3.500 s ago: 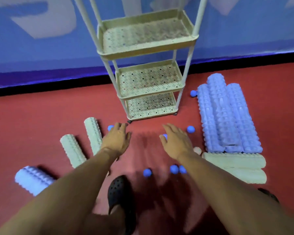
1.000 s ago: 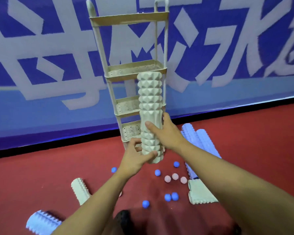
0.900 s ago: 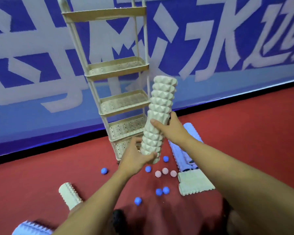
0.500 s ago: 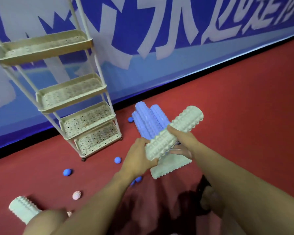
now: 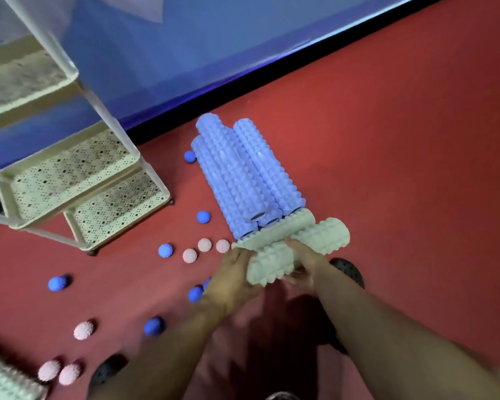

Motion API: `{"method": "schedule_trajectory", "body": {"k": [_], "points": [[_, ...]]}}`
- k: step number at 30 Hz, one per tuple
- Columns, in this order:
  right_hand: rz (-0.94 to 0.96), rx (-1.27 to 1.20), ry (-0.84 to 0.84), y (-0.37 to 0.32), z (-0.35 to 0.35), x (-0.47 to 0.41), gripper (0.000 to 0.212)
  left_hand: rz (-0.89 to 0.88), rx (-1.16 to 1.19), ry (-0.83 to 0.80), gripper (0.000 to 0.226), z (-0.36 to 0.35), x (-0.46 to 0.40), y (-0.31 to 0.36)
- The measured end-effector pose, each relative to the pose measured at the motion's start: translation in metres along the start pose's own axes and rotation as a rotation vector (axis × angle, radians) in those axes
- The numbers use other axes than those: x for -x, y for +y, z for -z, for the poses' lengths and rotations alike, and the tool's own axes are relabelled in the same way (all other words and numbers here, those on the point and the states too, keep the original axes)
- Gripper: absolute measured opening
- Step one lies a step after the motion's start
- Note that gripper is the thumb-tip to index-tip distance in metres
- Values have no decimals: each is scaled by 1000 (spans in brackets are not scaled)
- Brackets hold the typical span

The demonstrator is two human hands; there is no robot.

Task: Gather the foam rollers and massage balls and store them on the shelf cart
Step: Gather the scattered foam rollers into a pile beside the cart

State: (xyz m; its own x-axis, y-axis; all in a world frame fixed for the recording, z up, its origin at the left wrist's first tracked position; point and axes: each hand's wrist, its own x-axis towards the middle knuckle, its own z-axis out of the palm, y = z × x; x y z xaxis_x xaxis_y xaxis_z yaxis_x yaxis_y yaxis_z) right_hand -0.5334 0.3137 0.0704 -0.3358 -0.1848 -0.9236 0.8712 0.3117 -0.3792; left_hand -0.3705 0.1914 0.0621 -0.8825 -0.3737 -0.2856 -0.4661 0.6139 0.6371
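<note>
A pale green foam roller (image 5: 299, 249) lies nearly level just above the red floor, held at its near end by my left hand (image 5: 233, 280) and around its middle by my right hand (image 5: 305, 262). It rests against another pale green roller (image 5: 274, 232) on the floor. Three blue rollers (image 5: 243, 171) are stacked just behind. The cream shelf cart (image 5: 78, 174) stands to the left with bare trays. Blue massage balls (image 5: 165, 250) and pink massage balls (image 5: 205, 244) are scattered on the floor between the cart and my arms.
A blue wall banner (image 5: 185, 53) with a black skirting runs behind the cart. Black perforated shoes (image 5: 347, 268) show by my arms. Another pale roller (image 5: 3, 376) pokes in at the bottom left beside two pink balls (image 5: 59, 372).
I lifted the pale green roller upright near the cart, then swung it right and lowered it flat beside the other pale roller. The view turned right and down.
</note>
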Motion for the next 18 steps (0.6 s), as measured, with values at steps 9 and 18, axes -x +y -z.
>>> {"method": "schedule_trajectory", "body": {"k": [9, 18], "points": [[-92, -2, 162, 29, 13, -87, 68, 142, 58, -127, 78, -72, -36, -42], [-211, 23, 145, 54, 24, -131, 39, 490, 117, -99, 85, -135, -33, -57]]}}
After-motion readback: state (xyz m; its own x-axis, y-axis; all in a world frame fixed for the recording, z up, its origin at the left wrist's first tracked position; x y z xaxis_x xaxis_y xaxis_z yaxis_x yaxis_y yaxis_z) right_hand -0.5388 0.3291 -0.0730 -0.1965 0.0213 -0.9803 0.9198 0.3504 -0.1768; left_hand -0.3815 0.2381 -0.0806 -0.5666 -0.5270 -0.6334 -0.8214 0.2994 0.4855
